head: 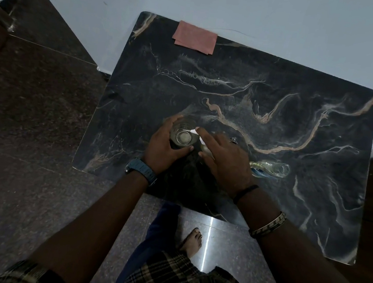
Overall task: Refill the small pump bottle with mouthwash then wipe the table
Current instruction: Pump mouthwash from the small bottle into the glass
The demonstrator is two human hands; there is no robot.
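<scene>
On the dark marble table (244, 83) my left hand (163, 148) is wrapped around a small clear bottle (182, 136). It stands upright with its mouth uncovered and a little pale liquid inside. My right hand (222, 159) is just to its right, pinching a white pump top (200, 140) at the bottle's rim; the palm hides most of that piece. A clear mouthwash bottle (270, 169) with a blue label lies on its side right of my right hand, its uncapped mouth pointing right.
A folded pink cloth (195, 38) lies at the table's far edge against the pale wall. The near edge of the table is by my legs, and a bare foot (192, 241) stands on the glossy stone floor below.
</scene>
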